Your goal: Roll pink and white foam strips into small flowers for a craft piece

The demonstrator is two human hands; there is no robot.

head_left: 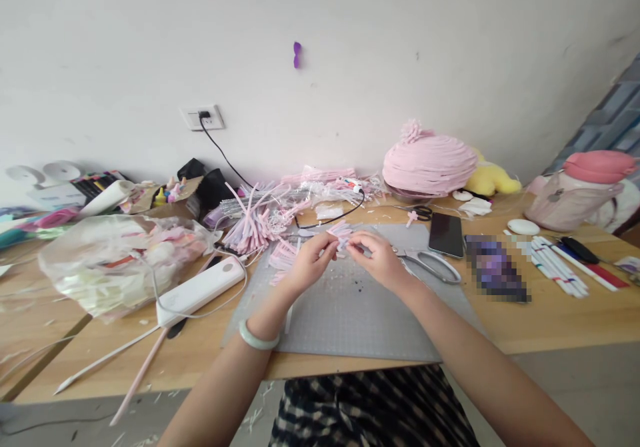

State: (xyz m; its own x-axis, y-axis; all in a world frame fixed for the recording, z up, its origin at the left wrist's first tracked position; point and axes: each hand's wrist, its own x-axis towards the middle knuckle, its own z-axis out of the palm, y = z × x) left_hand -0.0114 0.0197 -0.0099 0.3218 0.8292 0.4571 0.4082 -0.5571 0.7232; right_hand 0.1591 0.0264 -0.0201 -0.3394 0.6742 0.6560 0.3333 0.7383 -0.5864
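Above the grey cutting mat (360, 327), my left hand (311, 259) pinches a small bunch of pink and pale lilac pipe cleaners (341, 232). My right hand (379, 258) grips the same bunch from the other side, thumb and forefinger pressed together. Its lower part is partly hidden by my fingertips. Beside my left hand lie more cut pink pipe cleaners (283, 258), fanned out on the mat. Large silver-handled scissors (440, 267) rest to the right of my right hand.
A white power strip (200, 290) with cables and a plastic bag of scraps (115, 267) lie left. Behind the mat is a heap of pipe cleaners (255, 224). A phone (446, 235), markers (557, 267) and a pink-lidded jug (570, 194) are right.
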